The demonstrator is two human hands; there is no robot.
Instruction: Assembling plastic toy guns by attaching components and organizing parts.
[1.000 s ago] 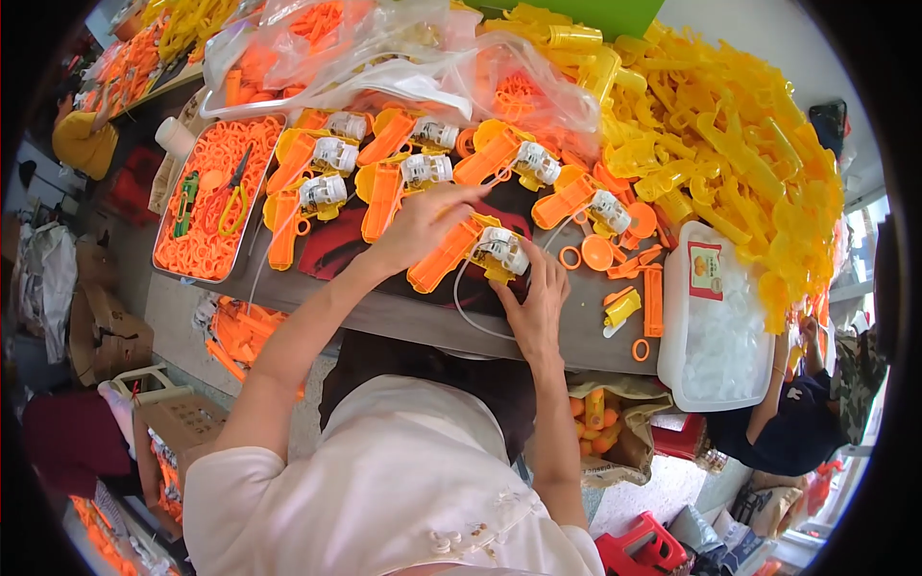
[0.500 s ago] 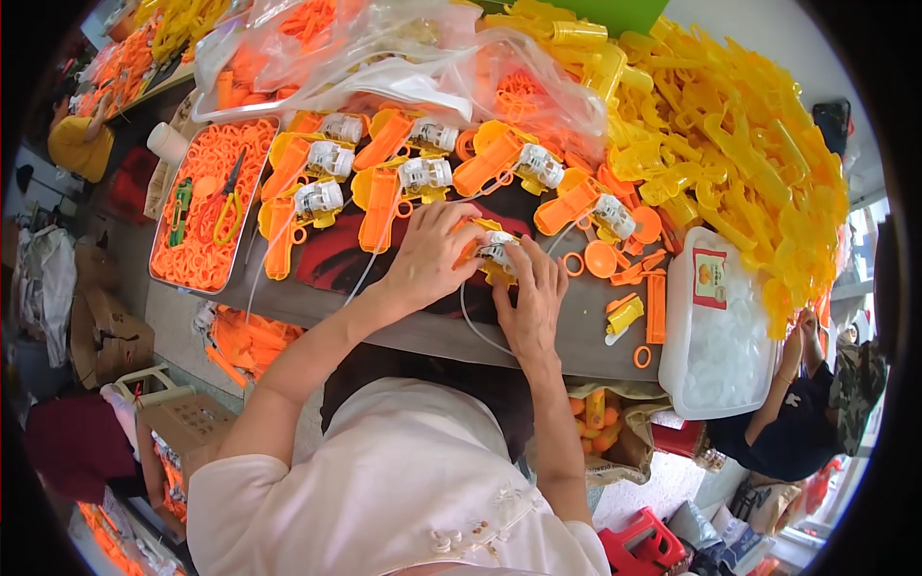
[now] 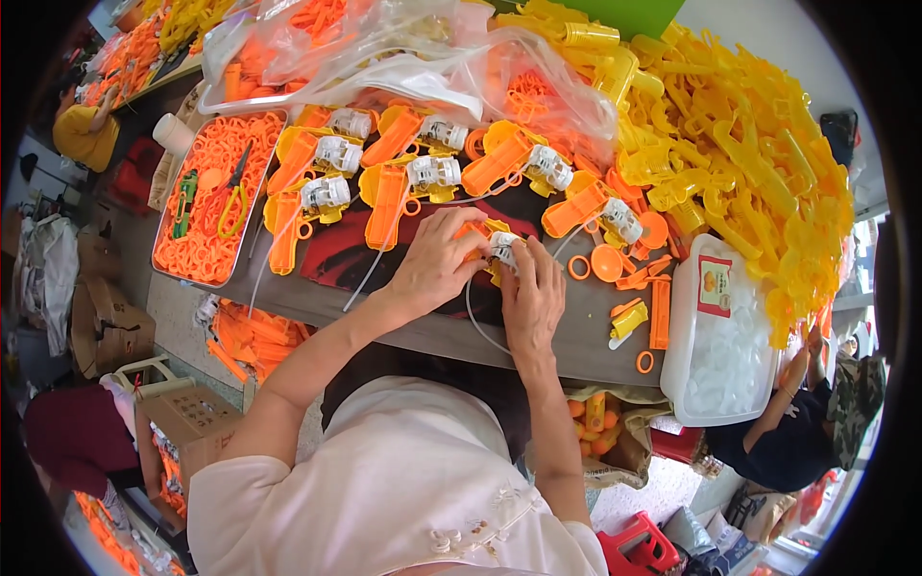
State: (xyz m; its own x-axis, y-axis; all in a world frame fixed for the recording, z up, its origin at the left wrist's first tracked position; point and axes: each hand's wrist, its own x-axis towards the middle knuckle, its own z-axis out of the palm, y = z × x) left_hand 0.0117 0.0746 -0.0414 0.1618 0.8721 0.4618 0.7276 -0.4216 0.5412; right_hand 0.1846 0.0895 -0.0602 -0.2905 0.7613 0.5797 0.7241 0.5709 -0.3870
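Between my two hands, over the front part of the table, is a small plastic toy assembly [image 3: 501, 248] with orange and yellow parts and a white-and-clear mechanism. My left hand [image 3: 440, 257] grips its orange side, fingers bent over the top. My right hand [image 3: 534, 293] closes on the mechanism's right side with thumb and fingers. Fingers cover much of the piece. A thin clear tube [image 3: 473, 312] curves down beside my right hand. Beyond my hands lie several similar toy assemblies [image 3: 387, 204] in rows, orange and yellow with white mechanisms, some trailing tubes.
At left, a metal tray [image 3: 252, 235] holds orange rings, scissors [image 3: 230, 213] and a green-handled tool [image 3: 182, 204]. Yellow plastic parts [image 3: 730, 144] pile up at far right, above a white tub [image 3: 676, 355] of clear pieces. Loose orange parts [image 3: 659, 312] lie right of my hands. Other people work at both sides.
Both hands keep hold of the toy assembly, with only slight finger movement. The table and its contents sit a little further right in the picture.
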